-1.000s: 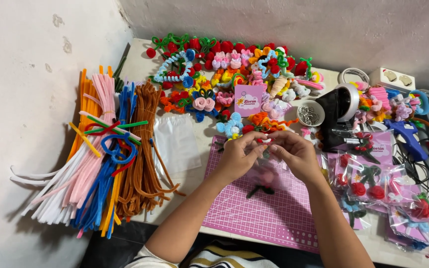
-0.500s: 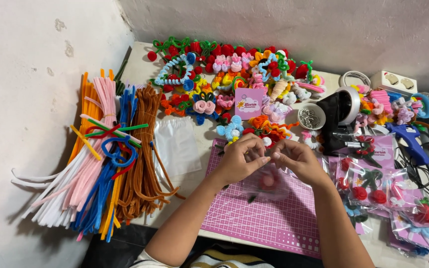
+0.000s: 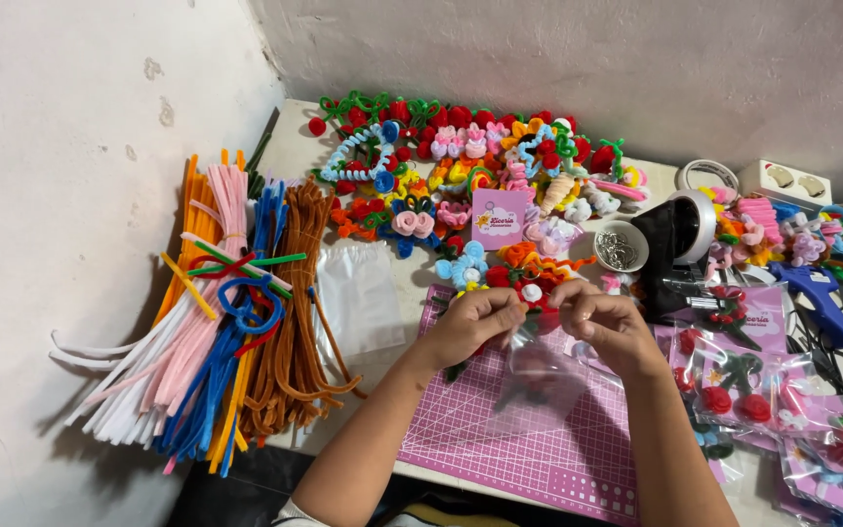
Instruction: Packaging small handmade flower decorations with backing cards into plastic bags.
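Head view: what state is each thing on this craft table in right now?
Left hand: pinching the bag's top edge.
Right hand: pinching the same edge.
Clear plastic bag: held above the mat, a red flower inside.
Pink cutting mat: lying flat.
Pipe cleaners: loose pile, unbent.
Blue glue gun: lying on its side.
Bagged flowers: packed, lying flat.

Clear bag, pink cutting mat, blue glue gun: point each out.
Clear bag (image 3: 539, 376), head view, its lower body.
Pink cutting mat (image 3: 500, 439), head view, bare gridded area.
Blue glue gun (image 3: 817, 293), head view, its body.
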